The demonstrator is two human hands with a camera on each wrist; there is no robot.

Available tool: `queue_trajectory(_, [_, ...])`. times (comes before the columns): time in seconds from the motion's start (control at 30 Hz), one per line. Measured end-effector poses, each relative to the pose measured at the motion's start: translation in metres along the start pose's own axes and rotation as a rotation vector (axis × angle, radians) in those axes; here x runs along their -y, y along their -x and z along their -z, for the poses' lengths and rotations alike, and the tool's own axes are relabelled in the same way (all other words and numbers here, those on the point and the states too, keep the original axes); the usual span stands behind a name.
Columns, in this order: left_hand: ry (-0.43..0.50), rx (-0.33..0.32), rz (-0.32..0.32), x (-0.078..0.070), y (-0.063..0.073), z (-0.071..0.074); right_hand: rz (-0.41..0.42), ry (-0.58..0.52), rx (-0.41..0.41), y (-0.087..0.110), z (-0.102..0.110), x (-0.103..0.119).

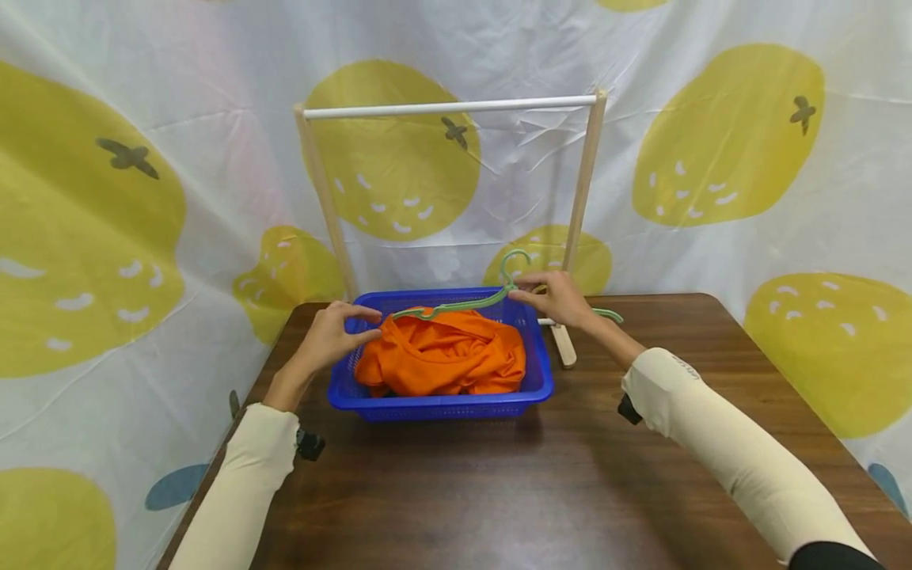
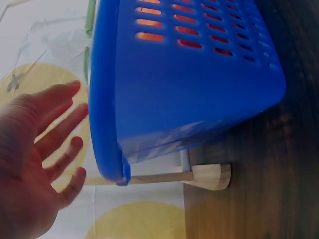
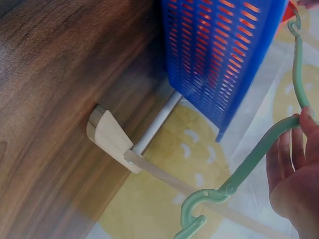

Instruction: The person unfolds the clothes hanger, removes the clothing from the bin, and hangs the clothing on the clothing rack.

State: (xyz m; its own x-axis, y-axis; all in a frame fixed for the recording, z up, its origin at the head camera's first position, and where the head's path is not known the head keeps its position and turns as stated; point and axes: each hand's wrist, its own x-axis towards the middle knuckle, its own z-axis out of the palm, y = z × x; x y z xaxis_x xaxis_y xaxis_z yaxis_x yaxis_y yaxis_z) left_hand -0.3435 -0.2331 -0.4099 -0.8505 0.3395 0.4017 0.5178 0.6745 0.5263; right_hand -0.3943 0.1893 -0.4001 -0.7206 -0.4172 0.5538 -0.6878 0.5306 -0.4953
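Note:
My right hand pinches a green clothes hanger near the base of its hook, above the right side of a blue plastic basket. The hook points up, and one arm of the hanger reaches left over the basket. An orange garment lies bunched inside, with the hanger's left end against its upper left edge. Beside that end is my left hand, thumb and index finger apart. In the left wrist view its fingers are spread loosely next to the basket rim.
Behind the basket stands a rack with wooden posts and a white top rail. Its wooden foot rests on the brown table to the basket's right. A fruit-patterned curtain hangs around the table.

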Motion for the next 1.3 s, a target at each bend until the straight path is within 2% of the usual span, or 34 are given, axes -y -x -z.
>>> queue_trajectory(0.17, [-0.017,0.022,0.065,0.000,-0.003,-0.002,-0.004,-0.012,-0.009,-0.002,0.003,0.006])
queue_trajectory(0.27, [-0.019,0.024,0.067,0.000,-0.004,-0.003,0.005,-0.023,-0.006,-0.003,0.004,0.010])
queue_trajectory(0.47, [-0.010,0.011,0.003,-0.006,-0.009,-0.002,-0.005,-0.038,0.006,-0.003,0.008,0.015])
queue_trajectory(0.57, [-0.009,0.026,-0.040,-0.013,-0.012,0.000,-0.005,-0.037,0.011,-0.002,0.008,0.016])
queue_trajectory(0.73, [0.008,0.046,-0.092,-0.027,-0.019,0.002,0.051,-0.060,0.009,-0.002,0.003,0.019])
queue_trajectory(0.87, [0.017,0.037,-0.117,-0.036,-0.024,0.000,0.069,-0.080,0.008,-0.003,-0.002,0.026])
queue_trajectory(1.07, [0.021,0.033,-0.125,-0.046,-0.027,-0.004,0.044,-0.046,0.011,-0.004,-0.007,0.038])
queue_trajectory(1.3, [0.035,0.032,-0.157,-0.057,-0.035,-0.011,0.052,-0.023,0.002,-0.007,-0.012,0.049])
